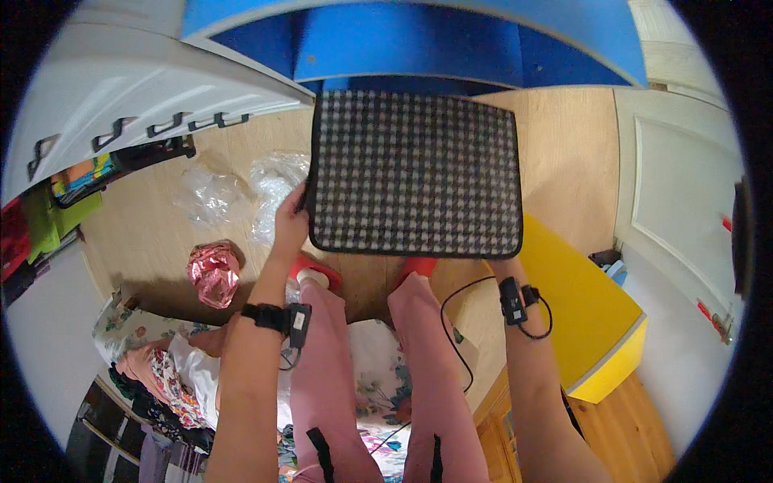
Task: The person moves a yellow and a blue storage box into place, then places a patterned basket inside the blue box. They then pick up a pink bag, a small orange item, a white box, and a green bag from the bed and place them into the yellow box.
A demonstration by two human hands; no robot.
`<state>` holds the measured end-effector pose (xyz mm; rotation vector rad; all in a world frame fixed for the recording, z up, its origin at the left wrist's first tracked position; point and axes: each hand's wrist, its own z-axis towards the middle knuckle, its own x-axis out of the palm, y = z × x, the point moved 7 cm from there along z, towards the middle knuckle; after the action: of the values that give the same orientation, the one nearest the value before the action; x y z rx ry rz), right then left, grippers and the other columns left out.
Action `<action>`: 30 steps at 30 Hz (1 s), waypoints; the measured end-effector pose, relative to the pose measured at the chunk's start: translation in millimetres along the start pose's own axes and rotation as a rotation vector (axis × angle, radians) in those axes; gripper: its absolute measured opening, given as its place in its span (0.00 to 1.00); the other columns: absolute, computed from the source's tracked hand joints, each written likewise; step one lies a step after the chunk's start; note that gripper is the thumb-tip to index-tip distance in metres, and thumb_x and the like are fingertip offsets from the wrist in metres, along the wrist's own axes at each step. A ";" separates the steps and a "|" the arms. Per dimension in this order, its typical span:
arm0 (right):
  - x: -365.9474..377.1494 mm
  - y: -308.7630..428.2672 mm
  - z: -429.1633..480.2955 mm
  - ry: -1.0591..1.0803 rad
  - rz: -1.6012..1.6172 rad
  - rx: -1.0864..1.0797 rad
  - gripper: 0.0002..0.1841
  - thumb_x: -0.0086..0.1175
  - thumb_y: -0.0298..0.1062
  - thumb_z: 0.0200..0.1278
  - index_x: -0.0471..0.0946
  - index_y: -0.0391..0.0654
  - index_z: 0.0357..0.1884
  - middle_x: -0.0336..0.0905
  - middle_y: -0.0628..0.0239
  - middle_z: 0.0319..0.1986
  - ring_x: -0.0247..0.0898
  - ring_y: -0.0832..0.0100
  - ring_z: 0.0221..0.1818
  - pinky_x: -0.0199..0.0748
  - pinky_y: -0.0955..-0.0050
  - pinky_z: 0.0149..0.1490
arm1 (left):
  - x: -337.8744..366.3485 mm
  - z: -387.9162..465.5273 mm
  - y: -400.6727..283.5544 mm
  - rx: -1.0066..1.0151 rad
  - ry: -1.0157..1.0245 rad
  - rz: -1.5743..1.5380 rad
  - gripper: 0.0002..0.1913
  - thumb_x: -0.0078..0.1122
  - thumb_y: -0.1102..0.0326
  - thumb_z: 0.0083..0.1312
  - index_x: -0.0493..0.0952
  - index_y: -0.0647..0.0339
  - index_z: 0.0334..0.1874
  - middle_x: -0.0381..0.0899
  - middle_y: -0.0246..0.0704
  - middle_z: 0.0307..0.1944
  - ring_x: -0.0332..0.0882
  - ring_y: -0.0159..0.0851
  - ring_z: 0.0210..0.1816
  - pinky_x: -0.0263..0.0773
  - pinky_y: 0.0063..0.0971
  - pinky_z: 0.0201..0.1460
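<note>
A flat rectangular fabric piece, perhaps a lid or box, with a black-and-grey houndstooth-like check (pixel 416 175) and black edging is held out before me, above the floor. My left hand (pixel 293 220) grips its left side near the lower corner. At the lower right corner, my right hand (pixel 504 265) is mostly hidden beneath it, so its fingers do not show. Each wrist wears a black strap with a small device, and a black cable hangs by the right one.
Blue shelving (pixel 410 45) stands ahead, with white drawers (pixel 163 90) at the left. Clear plastic wrapping (pixel 211 196) and a shiny pink bag (pixel 214 275) lie on the floor. A yellow cabinet (pixel 574 314) stands at the right; clothes (pixel 175 386) lie on floral fabric behind.
</note>
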<state>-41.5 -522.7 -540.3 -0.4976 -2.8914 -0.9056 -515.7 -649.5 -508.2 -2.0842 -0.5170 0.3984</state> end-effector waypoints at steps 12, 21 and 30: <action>39.6 -7.3 119.1 0.081 0.013 -0.045 0.20 0.42 0.43 0.74 0.71 0.45 0.61 0.72 0.56 0.59 0.71 0.61 0.58 0.70 0.60 0.64 | 23.3 101.3 65.5 -0.159 -0.041 -0.286 0.25 0.41 0.88 0.61 0.70 0.69 0.62 0.78 0.37 0.55 0.77 0.34 0.51 0.73 0.25 0.54; 56.8 -14.4 138.3 0.100 0.005 -0.052 0.19 0.44 0.43 0.73 0.72 0.45 0.60 0.72 0.55 0.58 0.71 0.60 0.58 0.71 0.60 0.63 | 28.4 117.8 109.4 -0.576 0.040 -0.431 0.18 0.39 0.75 0.68 0.70 0.71 0.58 0.79 0.40 0.50 0.78 0.40 0.50 0.74 0.34 0.53; 185.7 53.4 198.5 0.374 0.131 -0.188 0.18 0.45 0.42 0.73 0.73 0.46 0.59 0.72 0.54 0.58 0.72 0.59 0.58 0.72 0.60 0.63 | 22.3 192.6 10.0 -0.188 0.000 -0.707 0.18 0.48 0.60 0.69 0.70 0.65 0.55 0.77 0.42 0.51 0.76 0.44 0.53 0.73 0.42 0.59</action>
<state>-193.9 -316.3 -644.6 -0.4658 -2.4262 -1.1185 -584.6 -506.0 -619.2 -1.9164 -1.2702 -0.0687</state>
